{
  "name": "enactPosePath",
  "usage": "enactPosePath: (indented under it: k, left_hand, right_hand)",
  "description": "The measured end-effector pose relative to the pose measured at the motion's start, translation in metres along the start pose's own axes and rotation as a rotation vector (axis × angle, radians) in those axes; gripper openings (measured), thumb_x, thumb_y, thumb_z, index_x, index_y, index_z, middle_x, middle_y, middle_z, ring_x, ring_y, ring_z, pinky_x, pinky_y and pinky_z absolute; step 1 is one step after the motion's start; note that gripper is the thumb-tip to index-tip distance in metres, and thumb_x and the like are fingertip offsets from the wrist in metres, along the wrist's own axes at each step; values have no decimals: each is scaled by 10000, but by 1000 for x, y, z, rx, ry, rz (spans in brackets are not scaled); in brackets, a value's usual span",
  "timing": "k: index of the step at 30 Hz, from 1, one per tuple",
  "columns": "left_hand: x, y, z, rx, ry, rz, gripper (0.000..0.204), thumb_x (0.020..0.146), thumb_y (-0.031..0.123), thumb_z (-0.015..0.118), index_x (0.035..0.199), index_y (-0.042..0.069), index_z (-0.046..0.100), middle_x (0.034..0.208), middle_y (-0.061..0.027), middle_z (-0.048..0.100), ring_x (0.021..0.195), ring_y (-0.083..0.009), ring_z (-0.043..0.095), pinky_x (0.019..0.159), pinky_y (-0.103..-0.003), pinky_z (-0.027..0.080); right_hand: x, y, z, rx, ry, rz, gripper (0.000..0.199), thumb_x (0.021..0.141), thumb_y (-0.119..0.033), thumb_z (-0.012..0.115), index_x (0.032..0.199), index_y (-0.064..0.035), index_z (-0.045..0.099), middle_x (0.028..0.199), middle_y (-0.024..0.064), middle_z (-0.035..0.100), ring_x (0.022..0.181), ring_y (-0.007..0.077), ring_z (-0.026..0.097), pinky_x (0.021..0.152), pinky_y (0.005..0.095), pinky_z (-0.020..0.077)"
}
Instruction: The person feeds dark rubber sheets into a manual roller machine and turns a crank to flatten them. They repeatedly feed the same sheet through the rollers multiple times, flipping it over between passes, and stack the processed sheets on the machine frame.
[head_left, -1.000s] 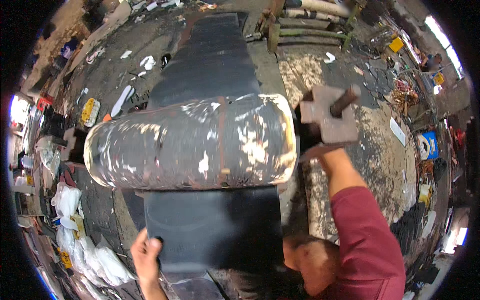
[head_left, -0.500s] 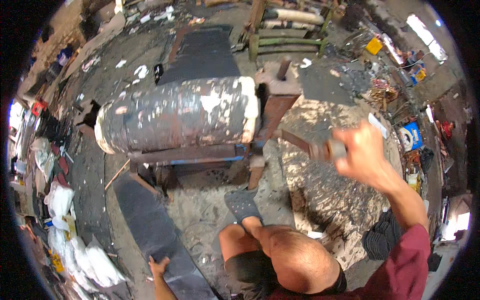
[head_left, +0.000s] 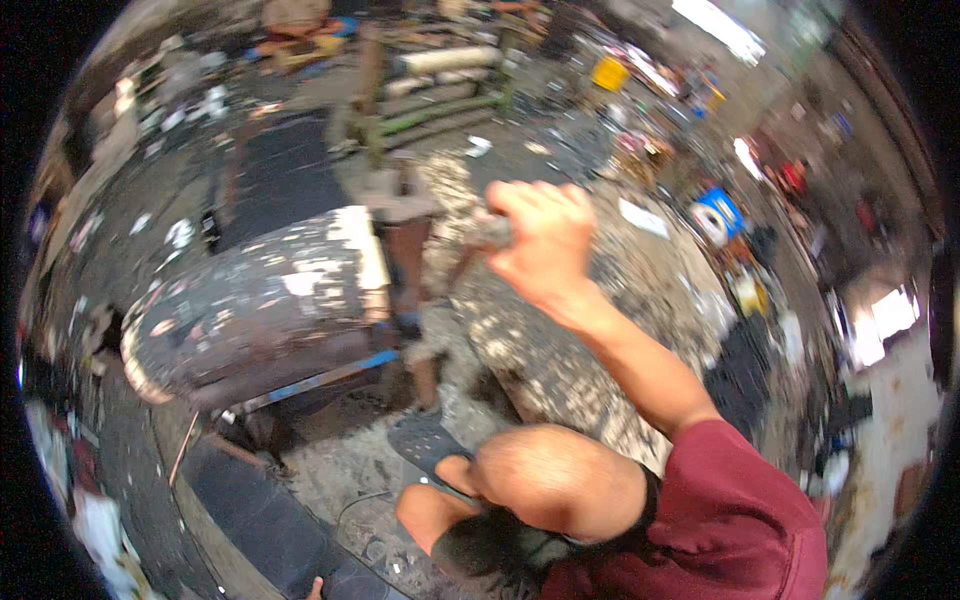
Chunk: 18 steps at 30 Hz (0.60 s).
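My right hand (head_left: pixel 545 245) is wrapped around the crank handle (head_left: pixel 490 230), to the right of a large roller (head_left: pixel 260 300). The roller is dark and flecked with worn pale patches, with a pale band at each end. It lies across a rusty metal frame (head_left: pixel 405 255) that has a blue strip along its lower bar. Only a fingertip of my left hand (head_left: pixel 316 588) shows at the lower edge, over a long dark flat strip (head_left: pixel 250 510) that slopes down below the roller. The rest of that hand is out of the picture.
A stained pale board (head_left: pixel 560 370) lies right of the frame. Behind the roller is a dark sheet (head_left: pixel 280 175), and beyond stands a greenish rack (head_left: pixel 440 120) with pale rolls. A yellow container (head_left: pixel 609 73) and a blue-and-white container (head_left: pixel 718 214) stand among clutter. My shod foot (head_left: pixel 425 440) is by the frame.
The view has swung right, so the roller sits further left. My right hand has carried the crank handle upward, closer to the frame. My left hand has slipped almost out of view.
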<state>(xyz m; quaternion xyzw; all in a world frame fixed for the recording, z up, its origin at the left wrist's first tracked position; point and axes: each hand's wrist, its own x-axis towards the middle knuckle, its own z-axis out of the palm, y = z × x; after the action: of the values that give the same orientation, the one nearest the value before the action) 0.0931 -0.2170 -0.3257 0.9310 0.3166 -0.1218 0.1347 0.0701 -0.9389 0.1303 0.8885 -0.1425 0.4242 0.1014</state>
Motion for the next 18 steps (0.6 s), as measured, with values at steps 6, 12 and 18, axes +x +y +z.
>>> enactPosePath:
  k: [6, 12, 18]
  left_hand:
    - [-43, -1, -25, 123, 78, -222, 1309, 442, 636, 913, 1497, 48, 407, 1462, -216, 475, 1392, -378, 411, 1128, -591, 296]
    - [-83, 28, -105, 309, 243, -177, 1134, 452, 743, 844, 1326, 73, 571, 1545, -150, 386, 1325, -360, 479, 998, -556, 400]
    - [-184, 36, -134, 98, 577, 221, 850, 675, 507, 857, 1317, 61, 524, 1576, -78, 341, 1225, -362, 580, 913, -496, 542]
  right_hand:
    - [-1, 0, 13, -100, -36, -21, 183, 748, -180, 719, 748, -154, 538, 688, 17, 543, 679, 236, 562, 672, 378, 368]
    - [4, 1, 10, -65, 56, -20, 178, 696, -147, 713, 753, -160, 545, 716, 12, 563, 708, 232, 578, 676, 380, 373]
    - [-8, 0, 1, -28, -3, -15, 322, 580, -106, 735, 875, -184, 631, 826, -14, 653, 813, 224, 637, 739, 403, 429]
